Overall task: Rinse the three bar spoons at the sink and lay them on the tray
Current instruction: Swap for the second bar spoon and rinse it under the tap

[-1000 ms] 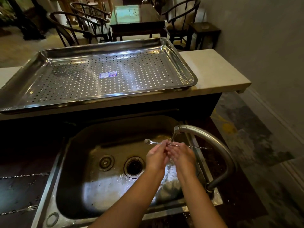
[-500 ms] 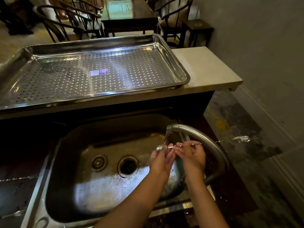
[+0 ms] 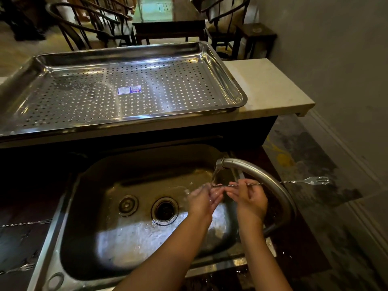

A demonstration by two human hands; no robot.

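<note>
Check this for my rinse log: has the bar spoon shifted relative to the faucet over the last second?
Yes. The bar spoon has slid to the right: its fork end now sticks out past the faucet arch, and its other end has drawn in under the running water.

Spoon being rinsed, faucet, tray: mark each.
Spoon point(image 3: 310, 181), head view, fork end past the faucet.
Faucet point(image 3: 260, 174), head view, top of curved neck.
Tray point(image 3: 232, 76), head view, right rim.

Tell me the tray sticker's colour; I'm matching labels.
Blue and white with a little red, on the sticker in the tray; head view.
</note>
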